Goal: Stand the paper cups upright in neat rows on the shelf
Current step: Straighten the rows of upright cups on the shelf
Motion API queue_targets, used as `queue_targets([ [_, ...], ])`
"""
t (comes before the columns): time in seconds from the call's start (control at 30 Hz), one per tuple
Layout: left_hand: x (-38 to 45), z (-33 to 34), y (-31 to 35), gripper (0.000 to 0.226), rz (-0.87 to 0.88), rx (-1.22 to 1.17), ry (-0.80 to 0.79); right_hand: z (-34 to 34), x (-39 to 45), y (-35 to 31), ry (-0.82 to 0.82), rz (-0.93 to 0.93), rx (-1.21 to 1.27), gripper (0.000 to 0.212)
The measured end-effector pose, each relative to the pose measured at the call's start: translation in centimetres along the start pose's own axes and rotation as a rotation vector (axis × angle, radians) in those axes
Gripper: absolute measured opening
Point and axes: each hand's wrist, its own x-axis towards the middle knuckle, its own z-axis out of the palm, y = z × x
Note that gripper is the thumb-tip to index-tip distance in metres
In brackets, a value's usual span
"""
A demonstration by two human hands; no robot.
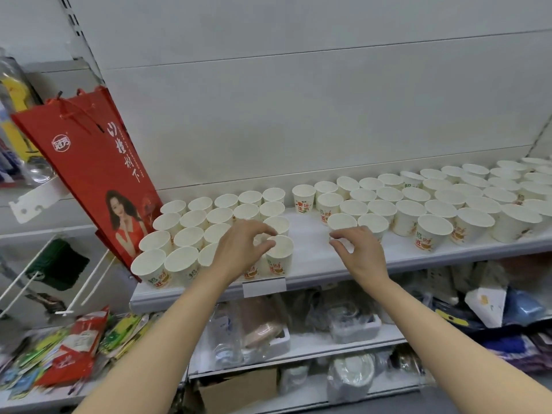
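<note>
- Shelf: white, holds two blocks of upright paper cups with a bare strip between them.
- Left block of cups: neat rows, beside a red gift bag leaning at the shelf's left end.
- Right block of cups: rows run back toward the right.
- Left hand: fingers curled over the rim of a front cup at the left block's right edge; grip looks like a pinch.
- Right hand: fingers curled, thumb and forefinger close at the front cup of the right block; contact unclear.
</note>
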Motion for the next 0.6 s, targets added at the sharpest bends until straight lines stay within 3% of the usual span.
queue_targets([
  [0.13,3.2,1.9,2.1,0.016,-0.009,0.002,-0.016,-1.8,2.0,2.5,0.025,0.035,-0.040,0.014],
  [0.27,8.3,3.4,2.5,0.011,-0.124,0.018,-0.009,-2.7,5.9,4.7,0.026,-0.030,-0.030,0.013],
  [0.5,16.8,6.2,2.7,0.012,-0.361,0.092,0.018,-2.5,15.5,8.8,-0.218,-0.031,-0.044,0.012],
  [0.6,19.1,7.1,2.4,0.014,-0.419,0.128,0.039,-1.7,18.2,9.7,-0.251,-0.031,-0.050,0.012],
])
